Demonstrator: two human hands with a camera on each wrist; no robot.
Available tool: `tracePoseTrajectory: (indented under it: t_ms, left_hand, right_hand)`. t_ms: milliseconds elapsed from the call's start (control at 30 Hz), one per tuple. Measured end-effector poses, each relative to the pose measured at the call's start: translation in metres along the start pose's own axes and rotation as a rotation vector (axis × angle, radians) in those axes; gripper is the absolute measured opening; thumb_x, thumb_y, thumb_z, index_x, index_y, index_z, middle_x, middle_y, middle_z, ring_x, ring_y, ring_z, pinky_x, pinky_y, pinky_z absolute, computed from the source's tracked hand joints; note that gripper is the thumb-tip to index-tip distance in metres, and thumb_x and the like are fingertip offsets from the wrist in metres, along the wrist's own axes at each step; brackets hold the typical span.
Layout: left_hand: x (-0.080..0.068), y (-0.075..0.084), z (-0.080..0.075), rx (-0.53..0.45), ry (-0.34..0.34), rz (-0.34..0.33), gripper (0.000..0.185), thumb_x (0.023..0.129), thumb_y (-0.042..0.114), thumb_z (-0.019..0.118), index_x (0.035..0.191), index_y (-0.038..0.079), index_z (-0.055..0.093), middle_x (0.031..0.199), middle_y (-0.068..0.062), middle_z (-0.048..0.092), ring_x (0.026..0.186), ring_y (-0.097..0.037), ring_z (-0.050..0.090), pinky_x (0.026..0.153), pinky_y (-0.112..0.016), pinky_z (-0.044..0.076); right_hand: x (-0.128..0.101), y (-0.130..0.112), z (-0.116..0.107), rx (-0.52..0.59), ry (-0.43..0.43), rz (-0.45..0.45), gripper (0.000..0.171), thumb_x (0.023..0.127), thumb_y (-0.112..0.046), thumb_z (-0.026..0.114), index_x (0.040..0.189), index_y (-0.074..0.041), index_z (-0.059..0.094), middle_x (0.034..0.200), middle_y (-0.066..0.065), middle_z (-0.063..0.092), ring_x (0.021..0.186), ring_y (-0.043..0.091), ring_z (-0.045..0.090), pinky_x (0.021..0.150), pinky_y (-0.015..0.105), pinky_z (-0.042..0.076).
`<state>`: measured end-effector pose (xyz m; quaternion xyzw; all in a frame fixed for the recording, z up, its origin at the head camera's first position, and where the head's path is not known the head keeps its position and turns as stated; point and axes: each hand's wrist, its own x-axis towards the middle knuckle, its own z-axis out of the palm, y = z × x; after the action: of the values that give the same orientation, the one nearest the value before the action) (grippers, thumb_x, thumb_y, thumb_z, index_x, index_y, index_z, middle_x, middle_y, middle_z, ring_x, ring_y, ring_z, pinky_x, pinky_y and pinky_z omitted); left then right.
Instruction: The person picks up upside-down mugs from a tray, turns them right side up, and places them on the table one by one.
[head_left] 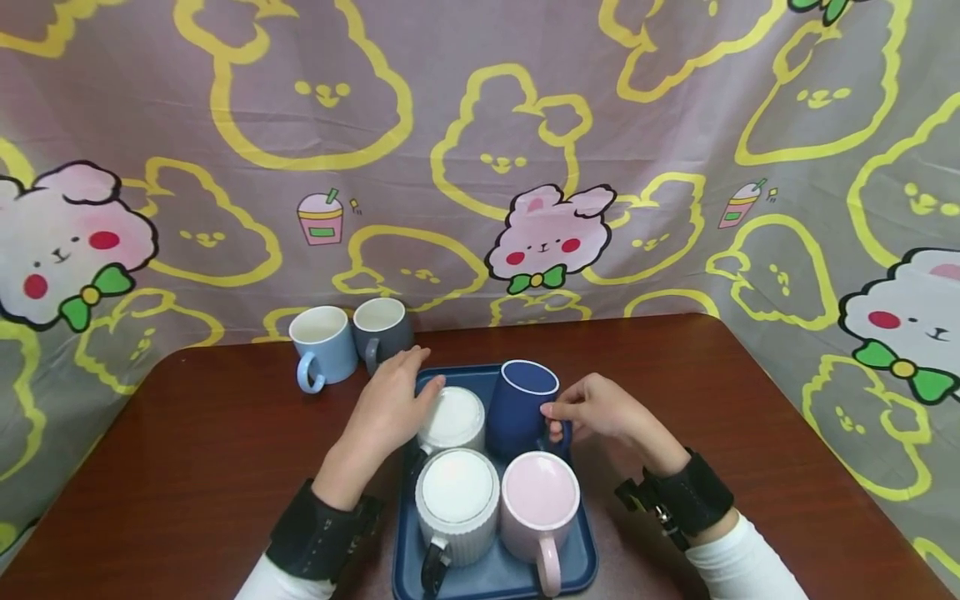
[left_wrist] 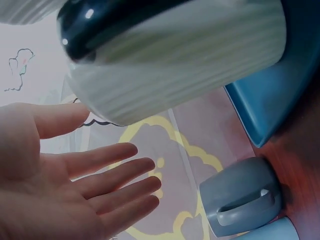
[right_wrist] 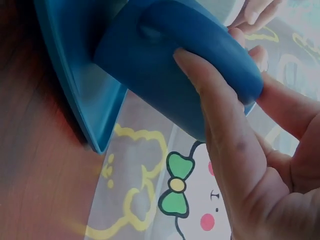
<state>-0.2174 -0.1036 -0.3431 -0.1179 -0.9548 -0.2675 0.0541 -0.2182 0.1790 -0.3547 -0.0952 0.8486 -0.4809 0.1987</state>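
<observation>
the left hand (head_left: 390,400) has fingers extended, the right hand (head_left: 597,407) pinches the blue mug (head_left: 514,417) by its handle (right_wrist: 215,45), so a twist could knock the pink mug (head_left: 540,500).

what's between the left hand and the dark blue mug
In the head view, the rear white-topped mug on the tray stands between the left hand and the dark blue mug.

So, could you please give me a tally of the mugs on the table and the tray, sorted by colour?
Whitish mugs: 2
Pink mug: 1
Dark blue mug: 1
Light blue mug: 1
Dark grey mug: 1
Total: 6
</observation>
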Motion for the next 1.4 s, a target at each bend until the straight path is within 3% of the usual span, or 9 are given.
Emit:
tracePoseTrajectory:
  t_ms: [400, 600, 900, 1133, 1400]
  left_hand:
    - [-0.001, 0.007, -0.005, -0.042, 0.041, -0.008, 0.056, 0.094, 0.029, 0.057, 0.137, -0.004, 0.045, 0.140, -0.024, 0.045, 0.130, -0.040, 0.042, 0.104, -0.054, 0.038]
    - [0.000, 0.011, -0.004, -0.055, 0.054, 0.000, 0.053, 0.094, 0.029, 0.058, 0.135, -0.003, 0.047, 0.136, -0.024, 0.049, 0.128, -0.039, 0.043, 0.104, -0.053, 0.038]
    - [0.001, 0.023, -0.005, -0.078, 0.075, 0.008, 0.049, 0.093, 0.030, 0.059, 0.130, -0.001, 0.053, 0.130, -0.022, 0.054, 0.123, -0.037, 0.048, 0.101, -0.052, 0.042]
    - [0.002, 0.034, -0.010, -0.112, 0.135, 0.038, 0.033, 0.093, 0.028, 0.060, 0.110, 0.000, 0.064, 0.107, -0.015, 0.064, 0.102, -0.030, 0.059, 0.088, -0.044, 0.050]
    - [0.003, 0.043, -0.017, -0.101, 0.135, 0.025, 0.027, 0.093, 0.030, 0.059, 0.097, 0.006, 0.068, 0.093, -0.010, 0.068, 0.082, -0.023, 0.061, 0.073, -0.037, 0.053]
  right_hand:
    - [0.012, 0.006, -0.011, 0.147, 0.006, 0.015, 0.032, 0.090, -0.023, 0.065, 0.095, 0.009, 0.068, 0.071, 0.007, 0.068, 0.071, 0.019, 0.070, 0.075, 0.044, 0.057]
    - [0.015, 0.003, -0.014, 0.190, 0.039, 0.005, 0.033, 0.090, -0.023, 0.064, 0.095, 0.010, 0.067, 0.071, 0.006, 0.068, 0.072, 0.019, 0.071, 0.075, 0.041, 0.058]
    - [0.019, -0.005, -0.015, 0.298, 0.062, -0.029, 0.038, 0.093, -0.022, 0.061, 0.106, 0.014, 0.063, 0.072, 0.004, 0.068, 0.070, 0.015, 0.070, 0.076, 0.040, 0.057]
    - [0.021, -0.013, -0.016, 0.364, 0.091, -0.043, 0.041, 0.093, -0.024, 0.061, 0.106, 0.015, 0.062, 0.077, 0.005, 0.070, 0.072, 0.016, 0.071, 0.080, 0.041, 0.056]
    - [0.024, -0.018, -0.017, 0.435, 0.080, -0.065, 0.039, 0.096, -0.023, 0.056, 0.105, 0.015, 0.058, 0.077, 0.003, 0.069, 0.075, 0.014, 0.071, 0.081, 0.039, 0.054]
